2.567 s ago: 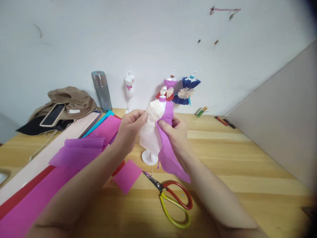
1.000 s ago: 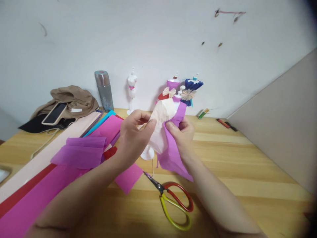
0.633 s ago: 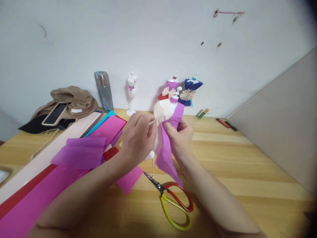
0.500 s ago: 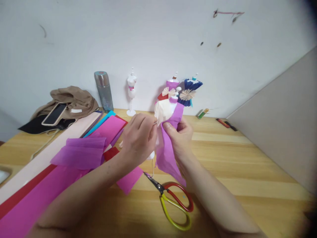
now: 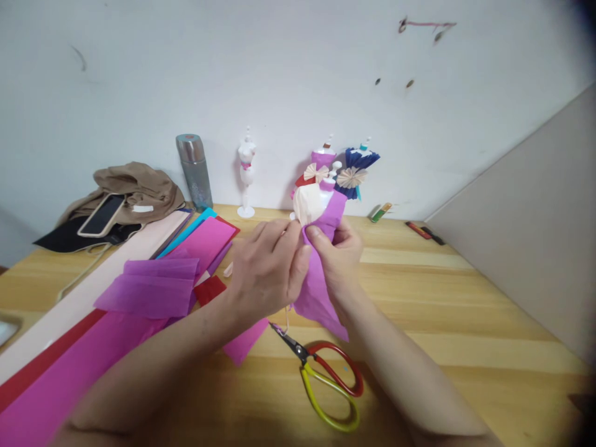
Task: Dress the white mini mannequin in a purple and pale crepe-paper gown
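Observation:
A small white dress form [image 5: 325,197] is held up between my hands, with cream crepe paper [image 5: 306,205] over one shoulder and purple crepe paper [image 5: 334,214] over the other. My right hand [image 5: 339,254] grips it at the waist from the right, thumb pressing the purple paper in front and fingers behind. The purple strip hangs below that thumb. My left hand [image 5: 267,267] is closed at the waist, fingertips on the gathered lower end of the cream paper; the tips are partly hidden. Below lie scissors [image 5: 302,354] with one red and one yellow handle.
Crepe paper sheets [image 5: 144,288] spread across the left of the table. Against the wall stand a flask [image 5: 194,174], a bare dress form [image 5: 246,177] and dressed forms, one in navy paper [image 5: 361,158]. A phone [image 5: 102,215] rests on brown cloth [image 5: 144,186].
My left hand has shifted slightly right and its fingers have come in against the waist, covering more of the form. My right hand keeps its grip.

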Demonstrator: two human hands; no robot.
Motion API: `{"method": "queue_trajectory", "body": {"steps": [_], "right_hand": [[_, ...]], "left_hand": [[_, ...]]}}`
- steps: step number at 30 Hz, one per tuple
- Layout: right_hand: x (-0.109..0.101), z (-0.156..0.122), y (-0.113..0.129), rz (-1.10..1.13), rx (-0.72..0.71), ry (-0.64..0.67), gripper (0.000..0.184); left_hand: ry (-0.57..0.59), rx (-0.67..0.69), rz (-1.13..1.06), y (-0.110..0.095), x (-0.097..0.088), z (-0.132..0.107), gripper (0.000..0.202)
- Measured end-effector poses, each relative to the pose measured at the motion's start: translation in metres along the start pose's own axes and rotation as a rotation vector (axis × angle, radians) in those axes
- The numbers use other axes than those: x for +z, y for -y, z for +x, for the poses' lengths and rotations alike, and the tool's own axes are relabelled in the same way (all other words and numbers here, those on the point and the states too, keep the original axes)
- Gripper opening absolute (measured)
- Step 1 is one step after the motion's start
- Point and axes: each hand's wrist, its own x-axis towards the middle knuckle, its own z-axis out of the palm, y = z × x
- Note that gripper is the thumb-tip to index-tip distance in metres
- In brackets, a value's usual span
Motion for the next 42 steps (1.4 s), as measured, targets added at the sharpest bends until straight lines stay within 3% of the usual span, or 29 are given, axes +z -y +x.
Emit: {"method": "queue_trajectory", "body": {"steps": [6, 14, 19, 23, 29, 31, 37, 42], "right_hand": [[0.002, -0.003, -0.004, 0.034, 0.052, -0.010, 0.019], [0.004, -0.003, -0.019, 0.013, 0.043, -0.012, 0.021], [0.004, -0.003, -0.018, 0.002, 0.057, 0.010, 0.027], [0.005, -0.004, -0.017, 0.017, 0.063, 0.038, 0.028], [0.003, -0.003, -0.019, 0.015, 0.051, 0.043, 0.027], [0.002, -0.002, -0.020, 0.015, 0.052, 0.049, 0.028], [-0.001, 0.001, -0.021, 0.068, 0.080, 0.042, 0.023], [0.000, 0.003, -0.022, 0.108, 0.108, 0.009, 0.022]], "left_hand": [[0.138, -0.113, -0.002, -0.005, -0.004, 0.001, 0.035], [0.245, -0.350, -0.067, -0.005, 0.002, 0.005, 0.011], [0.125, -0.510, -0.266, 0.007, 0.007, 0.006, 0.009], [0.065, -0.505, -0.290, 0.013, 0.012, 0.003, 0.009], [0.060, -0.355, -0.244, 0.011, 0.011, 0.003, 0.015], [0.065, -0.442, -0.315, 0.012, 0.007, 0.007, 0.013], [0.186, -0.937, -0.788, 0.021, -0.003, 0.018, 0.015], [0.218, -1.108, -1.071, 0.023, -0.002, 0.020, 0.016]]}}
